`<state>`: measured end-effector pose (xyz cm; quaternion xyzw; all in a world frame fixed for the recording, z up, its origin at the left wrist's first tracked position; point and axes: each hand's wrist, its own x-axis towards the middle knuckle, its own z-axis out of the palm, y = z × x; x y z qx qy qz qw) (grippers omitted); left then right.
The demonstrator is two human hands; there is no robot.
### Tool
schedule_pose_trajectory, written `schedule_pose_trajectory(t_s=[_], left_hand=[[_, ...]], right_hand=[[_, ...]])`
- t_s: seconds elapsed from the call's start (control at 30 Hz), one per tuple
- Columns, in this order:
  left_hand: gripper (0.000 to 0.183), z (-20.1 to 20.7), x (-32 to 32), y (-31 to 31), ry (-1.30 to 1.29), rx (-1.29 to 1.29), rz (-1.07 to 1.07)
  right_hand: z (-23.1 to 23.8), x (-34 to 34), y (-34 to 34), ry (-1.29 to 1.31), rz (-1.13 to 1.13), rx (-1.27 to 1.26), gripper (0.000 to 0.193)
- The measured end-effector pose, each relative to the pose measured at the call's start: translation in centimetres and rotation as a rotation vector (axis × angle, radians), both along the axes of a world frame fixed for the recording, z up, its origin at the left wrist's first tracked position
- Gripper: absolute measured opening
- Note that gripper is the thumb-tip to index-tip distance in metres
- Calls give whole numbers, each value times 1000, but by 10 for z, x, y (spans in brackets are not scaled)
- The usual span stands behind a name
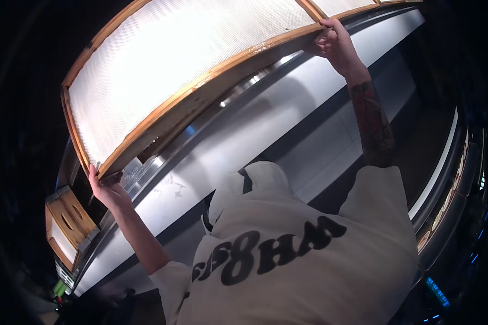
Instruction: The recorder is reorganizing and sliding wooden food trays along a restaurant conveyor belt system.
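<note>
A large white pleated filter panel (184, 59) in a wooden frame is held up and tilted above a long shiny metal bench (244, 135). My left hand (107, 187) grips the frame's lower left corner. At the upper right, my right hand (335, 42) clasps the frame's near edge at its right corner. Both arms are stretched out wide. My white shirt with dark lettering (287, 254) fills the lower middle of the view.
Another wood-framed filter (65, 225) with oval cut-outs stands at the left end of the bench. A second framed panel (352, 5) adjoins the held one at the top right. A curved rail with small blue lights (450, 206) runs down the right. The surroundings are dark.
</note>
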<state>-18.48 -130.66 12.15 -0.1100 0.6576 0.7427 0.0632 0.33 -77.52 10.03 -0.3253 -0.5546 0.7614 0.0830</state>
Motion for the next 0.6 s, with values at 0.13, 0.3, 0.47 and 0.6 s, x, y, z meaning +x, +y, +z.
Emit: schedule_pose_trajectory(t_s=[0.13, 0.3, 0.47, 0.6], left_hand=[[39, 5, -22, 39, -39, -26, -39], [57, 5, -27, 49, -50, -278, 9], [56, -16, -18, 45, 59, -423, -70], [53, -25, -20, 24, 88, -287, -4]], right_hand=[[3, -23, 9, -6, -104, 4, 51], [56, -33, 15, -221, 290, 392, 53], [-24, -47, 75, -129, 418, 564, 45], [-16, -52, 39, 324, 391, 714, 42]])
